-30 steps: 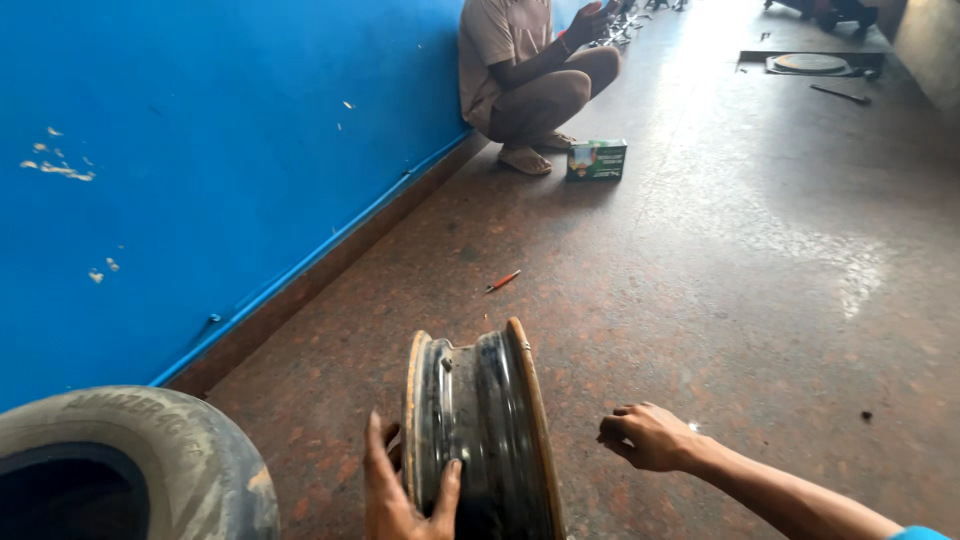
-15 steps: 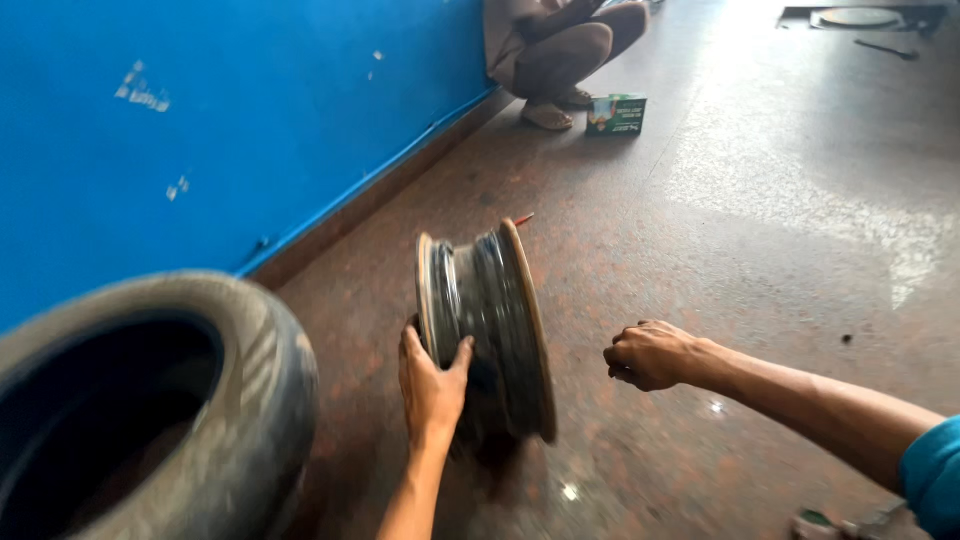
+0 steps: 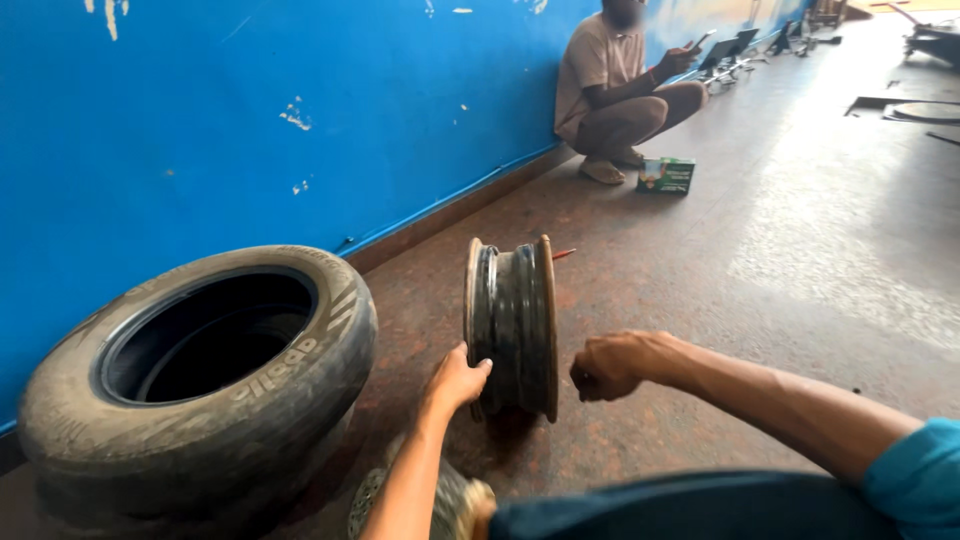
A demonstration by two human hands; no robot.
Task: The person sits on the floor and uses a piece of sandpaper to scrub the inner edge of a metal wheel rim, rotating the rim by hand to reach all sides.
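Observation:
A bare metal wheel rim (image 3: 512,325), dark with rusty edges, stands upright on the brown floor in front of me. My left hand (image 3: 455,380) rests against its near left edge, fingers on the rim. My right hand (image 3: 610,365) is a closed fist just right of the rim, close to its edge; I cannot see anything in it. A black tyre (image 3: 205,385) leans against the blue wall (image 3: 250,120) to the left of the rim.
A person (image 3: 620,90) squats against the wall farther back, holding a phone, with a small green box (image 3: 667,176) on the floor beside them. A small red object (image 3: 563,254) lies behind the rim. Metal parts (image 3: 915,108) lie at the far right.
The view has tilted and pulled back, bringing the whole tyre and the squatting person into sight. My left hand stays on the rim; my right fist has moved closer to it.

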